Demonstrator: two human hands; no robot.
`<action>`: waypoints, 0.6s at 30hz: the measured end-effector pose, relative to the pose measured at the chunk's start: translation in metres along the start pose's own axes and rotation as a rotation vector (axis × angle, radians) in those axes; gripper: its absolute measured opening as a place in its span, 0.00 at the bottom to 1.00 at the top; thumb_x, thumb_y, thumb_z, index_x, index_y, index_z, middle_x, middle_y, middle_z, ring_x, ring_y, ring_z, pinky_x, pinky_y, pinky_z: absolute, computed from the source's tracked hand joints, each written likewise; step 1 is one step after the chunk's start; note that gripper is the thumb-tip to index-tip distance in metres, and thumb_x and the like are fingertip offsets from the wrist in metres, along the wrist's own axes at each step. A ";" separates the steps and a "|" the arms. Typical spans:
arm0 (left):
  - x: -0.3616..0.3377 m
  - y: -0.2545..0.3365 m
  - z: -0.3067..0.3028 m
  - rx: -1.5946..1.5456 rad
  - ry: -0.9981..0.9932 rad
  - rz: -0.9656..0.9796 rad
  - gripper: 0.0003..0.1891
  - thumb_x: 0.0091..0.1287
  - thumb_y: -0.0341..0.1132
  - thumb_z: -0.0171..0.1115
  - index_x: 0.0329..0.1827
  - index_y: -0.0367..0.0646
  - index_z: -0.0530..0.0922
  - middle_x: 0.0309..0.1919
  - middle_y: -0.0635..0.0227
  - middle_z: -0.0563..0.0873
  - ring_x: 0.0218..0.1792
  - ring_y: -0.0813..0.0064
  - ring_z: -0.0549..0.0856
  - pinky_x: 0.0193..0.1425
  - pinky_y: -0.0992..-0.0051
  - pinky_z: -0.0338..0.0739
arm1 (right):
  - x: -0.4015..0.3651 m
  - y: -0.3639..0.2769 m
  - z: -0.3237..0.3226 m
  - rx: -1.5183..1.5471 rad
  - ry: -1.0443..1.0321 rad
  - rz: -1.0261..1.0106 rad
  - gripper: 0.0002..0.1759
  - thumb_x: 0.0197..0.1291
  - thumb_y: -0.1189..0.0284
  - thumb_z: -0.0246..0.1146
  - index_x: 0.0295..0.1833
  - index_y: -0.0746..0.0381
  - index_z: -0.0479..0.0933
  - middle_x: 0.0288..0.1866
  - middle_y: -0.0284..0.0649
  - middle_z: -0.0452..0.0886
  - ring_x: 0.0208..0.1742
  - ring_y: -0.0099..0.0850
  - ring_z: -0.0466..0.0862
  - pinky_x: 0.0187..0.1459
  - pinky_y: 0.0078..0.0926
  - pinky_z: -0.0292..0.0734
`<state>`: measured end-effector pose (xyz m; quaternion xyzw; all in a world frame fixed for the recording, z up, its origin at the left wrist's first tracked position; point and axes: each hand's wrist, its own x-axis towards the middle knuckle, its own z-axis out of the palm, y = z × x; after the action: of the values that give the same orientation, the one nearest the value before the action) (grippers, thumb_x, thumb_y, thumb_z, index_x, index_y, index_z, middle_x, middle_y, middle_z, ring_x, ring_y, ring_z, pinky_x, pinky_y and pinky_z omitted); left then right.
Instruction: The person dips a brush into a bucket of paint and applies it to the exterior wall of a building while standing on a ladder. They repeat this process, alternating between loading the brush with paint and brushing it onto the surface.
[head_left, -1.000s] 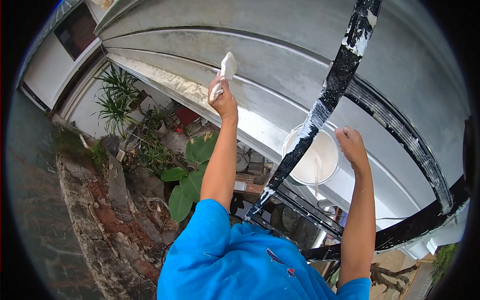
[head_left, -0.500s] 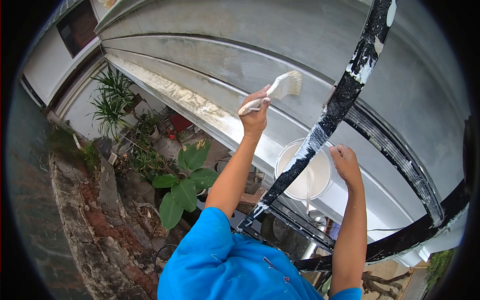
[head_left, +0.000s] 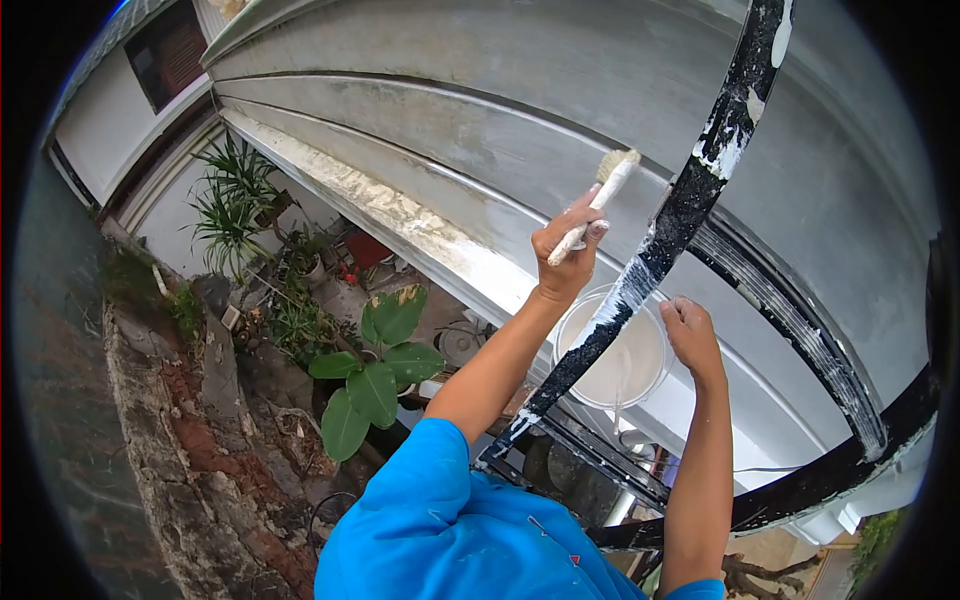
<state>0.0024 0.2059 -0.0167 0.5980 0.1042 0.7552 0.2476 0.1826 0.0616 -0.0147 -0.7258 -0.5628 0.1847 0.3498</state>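
Head view: left hand [head_left: 565, 255] grips white-bristled paintbrush [head_left: 600, 195] above round white paint bucket [head_left: 664, 372], right hand [head_left: 690, 335] fisted at its rim; a slackened hold would likely spill paint.

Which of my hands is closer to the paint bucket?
Right. The right hand grips the bucket at its rim; the left hand is up and left of it, holding a brush.

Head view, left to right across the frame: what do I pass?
Spiky potted plant → broad-leaved plant → left hand with its fingers around the brush → right hand closed at the rim of the paint bucket.
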 end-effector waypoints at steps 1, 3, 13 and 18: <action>-0.007 0.016 0.005 -0.148 -0.014 -0.094 0.05 0.62 0.28 0.68 0.39 0.39 0.83 0.46 0.53 0.87 0.53 0.64 0.85 0.50 0.72 0.79 | 0.001 0.005 0.000 -0.003 -0.006 0.003 0.21 0.64 0.61 0.56 0.28 0.69 0.70 0.23 0.48 0.71 0.26 0.34 0.69 0.32 0.34 0.67; -0.015 0.029 0.005 -0.370 -0.080 -0.272 0.06 0.63 0.27 0.68 0.41 0.39 0.82 0.47 0.54 0.86 0.51 0.65 0.85 0.53 0.74 0.78 | 0.000 0.004 0.000 -0.003 -0.007 0.010 0.21 0.64 0.61 0.57 0.27 0.69 0.70 0.23 0.48 0.71 0.26 0.34 0.69 0.32 0.34 0.67; 0.014 -0.095 -0.140 0.213 0.293 -0.119 0.08 0.63 0.27 0.67 0.44 0.36 0.82 0.47 0.56 0.86 0.48 0.68 0.84 0.53 0.72 0.78 | -0.002 0.000 -0.001 -0.012 -0.008 0.002 0.21 0.64 0.61 0.56 0.28 0.70 0.71 0.23 0.49 0.72 0.26 0.35 0.70 0.33 0.36 0.67; 0.041 -0.119 -0.161 0.304 0.446 -0.101 0.07 0.66 0.33 0.65 0.40 0.37 0.82 0.39 0.64 0.86 0.39 0.75 0.82 0.45 0.75 0.78 | -0.003 -0.008 -0.001 -0.018 -0.017 0.002 0.21 0.64 0.62 0.56 0.28 0.71 0.72 0.24 0.50 0.73 0.26 0.37 0.71 0.33 0.36 0.68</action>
<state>-0.1280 0.3508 -0.0776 0.4412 0.2979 0.8306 0.1632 0.1775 0.0597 -0.0087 -0.7279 -0.5667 0.1859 0.3383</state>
